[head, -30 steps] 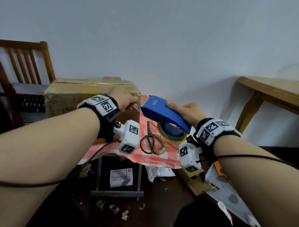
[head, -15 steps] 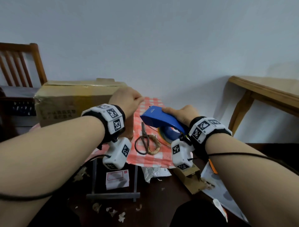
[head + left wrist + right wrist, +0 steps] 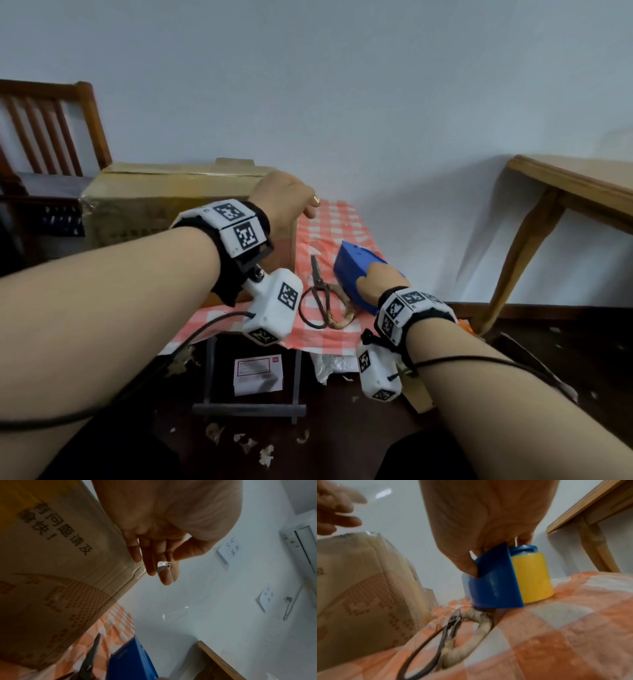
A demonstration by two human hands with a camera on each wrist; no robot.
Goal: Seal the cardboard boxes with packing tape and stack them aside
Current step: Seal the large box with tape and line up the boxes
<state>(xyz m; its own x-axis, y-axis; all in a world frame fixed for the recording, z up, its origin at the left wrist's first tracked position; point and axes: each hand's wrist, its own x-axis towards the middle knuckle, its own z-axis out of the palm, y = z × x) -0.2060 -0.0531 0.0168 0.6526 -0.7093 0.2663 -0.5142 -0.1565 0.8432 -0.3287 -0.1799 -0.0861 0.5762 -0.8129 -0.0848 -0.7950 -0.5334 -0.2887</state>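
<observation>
The right hand [image 3: 375, 282] holds the blue tape dispenser [image 3: 356, 274] — its fingers and thumb are curled around the blue shell. The dispenser sits on the orange checked cloth [image 3: 329, 219], and the yellow tape roll [image 3: 531, 577] inside it touches the cloth. Just beside it on the left lie old scissors [image 3: 320, 294], with one handle wrapped in pale cord.

The left hand [image 3: 282, 197] is up by the top right corner of the big cardboard box [image 3: 164, 202]. Its fingers [image 3: 164, 568] hang loose and nearly straight, with a small shiny scrap of clear tape stuck on them — they grip nothing. Clear tape shines on the box corner [image 3: 139, 572] right next to them. The box stands on the cloth, left of the scissors.
</observation>
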